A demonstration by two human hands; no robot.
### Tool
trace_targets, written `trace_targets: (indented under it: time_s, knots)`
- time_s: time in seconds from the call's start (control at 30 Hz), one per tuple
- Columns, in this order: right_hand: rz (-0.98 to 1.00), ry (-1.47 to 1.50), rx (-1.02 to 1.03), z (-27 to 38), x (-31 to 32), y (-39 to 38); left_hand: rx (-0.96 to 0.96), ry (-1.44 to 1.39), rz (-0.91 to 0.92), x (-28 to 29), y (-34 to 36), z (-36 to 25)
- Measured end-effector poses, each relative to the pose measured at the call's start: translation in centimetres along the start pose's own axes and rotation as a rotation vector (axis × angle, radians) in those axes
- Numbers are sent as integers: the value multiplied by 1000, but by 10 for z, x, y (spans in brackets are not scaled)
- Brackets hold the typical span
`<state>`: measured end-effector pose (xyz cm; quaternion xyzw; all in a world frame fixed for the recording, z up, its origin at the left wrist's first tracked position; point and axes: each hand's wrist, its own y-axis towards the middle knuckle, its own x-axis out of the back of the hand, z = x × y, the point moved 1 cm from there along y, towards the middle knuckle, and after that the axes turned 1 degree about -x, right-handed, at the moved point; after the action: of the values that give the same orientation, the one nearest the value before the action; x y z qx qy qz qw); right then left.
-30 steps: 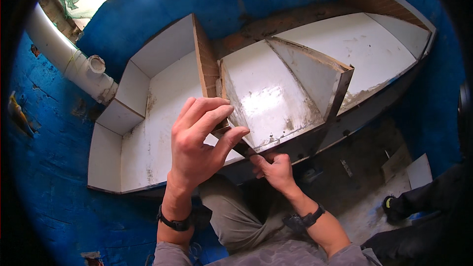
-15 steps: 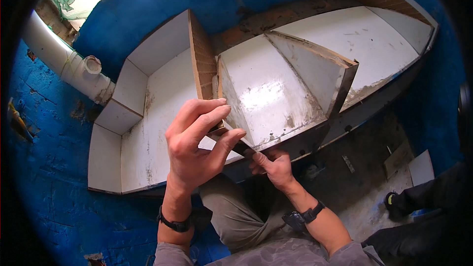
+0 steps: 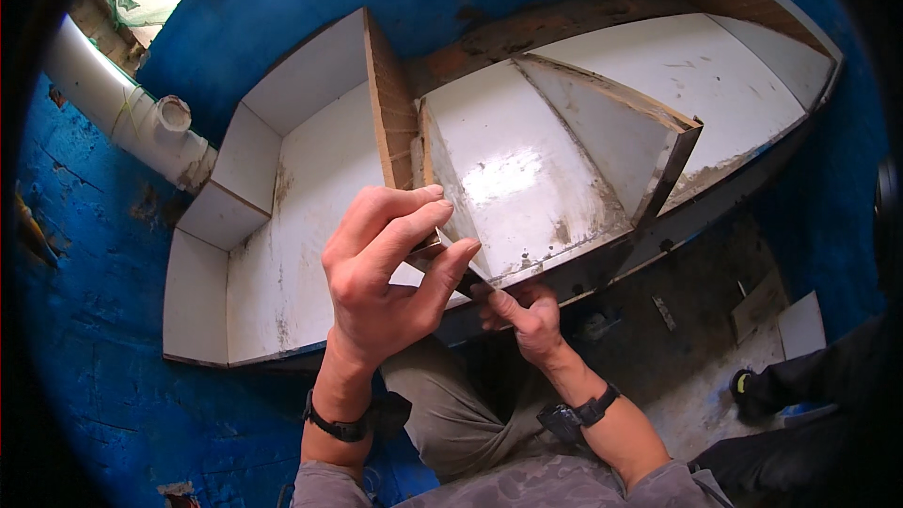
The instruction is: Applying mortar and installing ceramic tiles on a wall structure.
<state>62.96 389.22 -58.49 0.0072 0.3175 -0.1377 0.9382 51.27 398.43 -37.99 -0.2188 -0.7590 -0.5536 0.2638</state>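
Insp. note, L & R hands, white unit w/ dividers.

Work in hand: judged to be a two-handed hold/check at the near end of the L divider (image 3: 442,167). Dark strip (image 3: 471,280) lies at that end, betw. the hands, near the front edge of the white-topped unit (image 3: 320,216); upper part partly covered by L hand.

L hand (image 3: 384,273): raised, fingers curled around upper end of strip, thumb opp. & apart from fingertips. Whether they bear on the strip can't be told from this angle.

R hand (image 3: 529,322): lower, at front edge of unit; thumb & bent fingers appear pinched on lower end of strip. Finger undersides hidden.

Surrounds: R divider (image 3: 602,122) stands well apart to the R, tilted in view, dark end facing the person. Brown panel (image 3: 390,99) upright just L of L divider. Unit top has dirt marks, esp. along joints. White pipe (image 3: 132,118) far L, by blue wall (image 3: 310,0). Co-worker's dark trouser leg (image 3: 828,357) lower R, near loose white panel (image 3: 801,325).

Next move, in my judgement, calls for: both ends steadied tog., strip kept in line w/ divider end, even finger pressure, L thumb clear of any sharp edge.
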Motion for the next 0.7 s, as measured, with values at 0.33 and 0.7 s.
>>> trace_targets:
  time_s: [0.33, 0.7]
  knots:
    - [-8, 23, 10, 0, 0, 1, -29, 23, -14, -2, -1, 4]
    - [11, 29, 10, 3, 1, 1, -26, 26, -22, -4, -2, 4]
